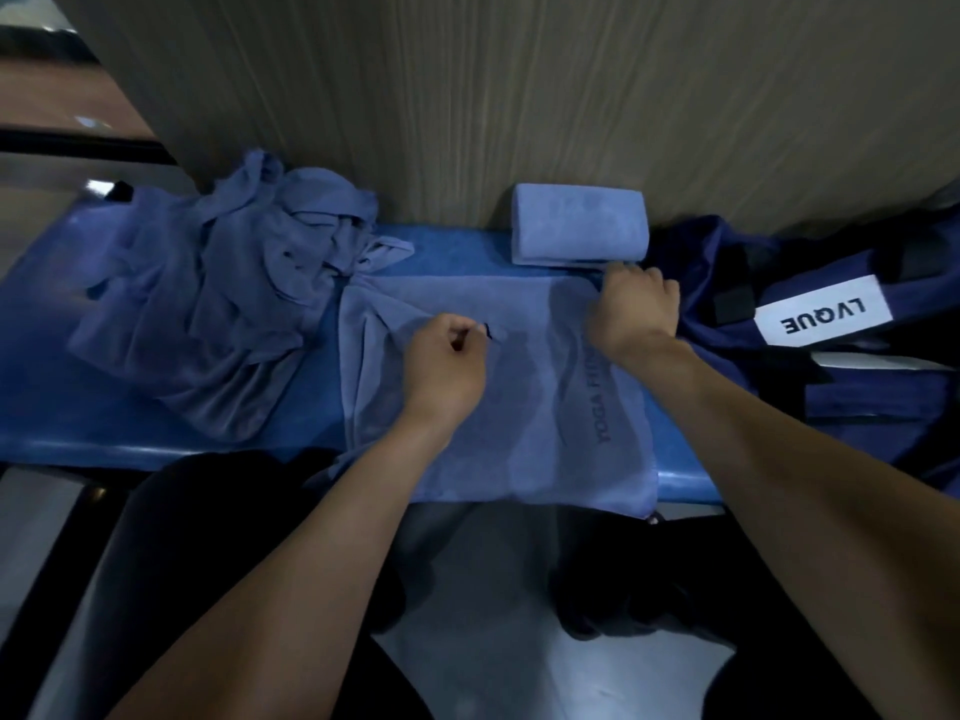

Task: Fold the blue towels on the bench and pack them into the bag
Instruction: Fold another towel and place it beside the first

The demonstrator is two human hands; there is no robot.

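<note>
A blue towel (524,407) with dark lettering lies spread across the blue bench (78,407), its near edge hanging over the front. My left hand (447,366) pinches the towel near its middle, fingers curled. At the towel's far right corner, my right hand (631,311) grips the cloth. A folded blue towel (579,223) sits against the wall just beyond my right hand. A heap of crumpled blue towels (228,288) lies to the left. The dark navy bag (810,304) with a white label rests on the bench's right end.
A wood-grain wall (519,96) rises directly behind the bench. My dark-clothed legs (218,537) stand close to the bench's front edge, over a glossy floor (493,641).
</note>
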